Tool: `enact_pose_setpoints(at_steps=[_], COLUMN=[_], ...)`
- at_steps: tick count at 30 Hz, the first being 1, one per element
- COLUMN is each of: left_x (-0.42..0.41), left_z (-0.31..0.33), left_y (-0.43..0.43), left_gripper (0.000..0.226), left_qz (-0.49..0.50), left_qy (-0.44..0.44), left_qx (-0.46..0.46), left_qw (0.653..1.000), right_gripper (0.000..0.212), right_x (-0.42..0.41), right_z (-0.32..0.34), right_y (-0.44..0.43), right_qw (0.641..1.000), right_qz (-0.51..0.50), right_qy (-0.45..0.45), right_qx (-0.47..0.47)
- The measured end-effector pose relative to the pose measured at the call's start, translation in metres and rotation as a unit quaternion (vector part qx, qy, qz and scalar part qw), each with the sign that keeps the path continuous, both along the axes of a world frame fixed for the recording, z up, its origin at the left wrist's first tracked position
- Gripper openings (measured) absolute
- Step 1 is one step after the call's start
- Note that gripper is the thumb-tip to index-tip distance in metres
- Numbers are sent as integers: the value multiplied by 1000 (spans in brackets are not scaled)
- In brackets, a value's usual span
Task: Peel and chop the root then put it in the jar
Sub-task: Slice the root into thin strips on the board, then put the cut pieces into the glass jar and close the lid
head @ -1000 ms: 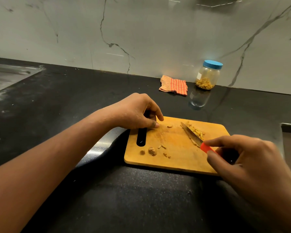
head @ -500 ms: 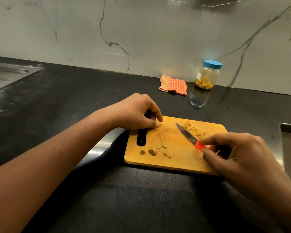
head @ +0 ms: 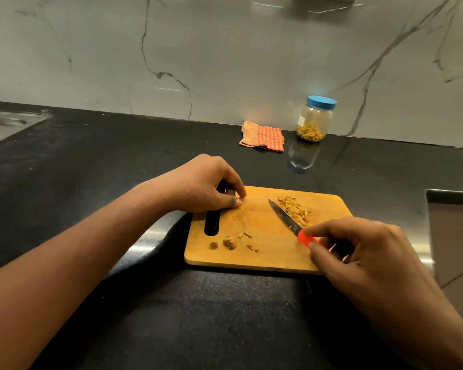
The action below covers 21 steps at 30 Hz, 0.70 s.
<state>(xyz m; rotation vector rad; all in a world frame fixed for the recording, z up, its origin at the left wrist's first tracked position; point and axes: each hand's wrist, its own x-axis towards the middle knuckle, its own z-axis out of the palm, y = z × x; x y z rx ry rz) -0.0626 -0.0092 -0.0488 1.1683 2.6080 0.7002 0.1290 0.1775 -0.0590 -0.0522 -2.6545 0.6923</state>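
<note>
On the cutting board [head: 265, 259] mid-counter, the chopped root [head: 296, 209] sits piled against the knife [head: 288, 220] blade, with the right hand [head: 366, 252] gripping its red handle in its fingers. The fingers of the left hand [head: 198, 185] curl onto the board's far left corner (pinching anything? cannot tell). The jar [head: 316, 121], lid on, stands by the counter's back edge.

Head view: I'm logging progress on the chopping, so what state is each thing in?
Jar: upright, lid on, some pieces inside.
Knife: gripped by the right hand, blade beside the pile.
Chopped pieces: heaped at the board's far right.
Scraps: loose near the board's front edge.
Board: flat on the counter.
Left hand: fingers curled, tips on the board.
Cloth: crumpled on the counter.
</note>
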Motion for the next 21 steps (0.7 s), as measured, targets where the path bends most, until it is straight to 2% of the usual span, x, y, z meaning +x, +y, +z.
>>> enact_pose_setpoints(at_steps=[5,9,14,21], left_x=[1,2,2,1], left_z=[0,1,0,4], left_y=[0,1,1,-1], left_gripper=[23,23,23,25], left_qz=[0,0,-2,1], left_qy=[0,7,8,13], left_qx=[-2,-7,-8,-3], left_qw=[1000,1000,1000,1000], right_gripper=[17,18,17,14], right_x=[6,9,13,-2], right_z=[4,-3,-1,10], right_y=[4,1,15,0], right_qw=[1000,1000,1000,999], right_qz=[-2,14,-19,2], right_qy=[29,13,14,39], right_qx=[-7,-13,-14,-3])
